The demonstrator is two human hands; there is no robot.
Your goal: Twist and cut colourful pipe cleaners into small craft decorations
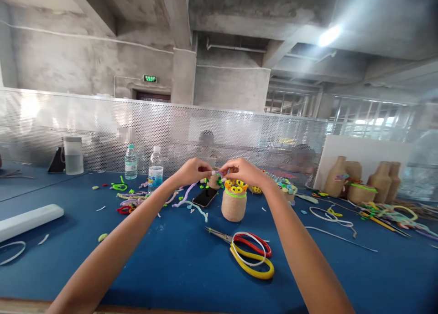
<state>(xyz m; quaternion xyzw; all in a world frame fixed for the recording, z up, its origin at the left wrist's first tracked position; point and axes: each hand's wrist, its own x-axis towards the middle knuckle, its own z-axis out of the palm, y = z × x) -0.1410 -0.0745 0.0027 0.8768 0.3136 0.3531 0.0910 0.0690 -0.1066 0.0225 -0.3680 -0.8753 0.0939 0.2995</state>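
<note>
My left hand and my right hand meet fingertip to fingertip over the middle of the table. Both are closed in a pinch, and what lies between the fingers is too small to name; a whitish and purple bit shows there. Just behind and below the fingertips is a small twine-wrapped jar with green trim, partly hidden; I cannot tell whether the fingers touch it. Nearer to me stands a larger twine-wrapped jar with a green band and yellow-orange loops at its top. Beside it lies a black phone.
Scissors with red and yellow handles lie in front, a white ring over them. Fuzzy pipe cleaners are scattered left. Two water bottles stand behind them. Twine-wrapped bottles stand at right. A perforated metal screen runs along the back.
</note>
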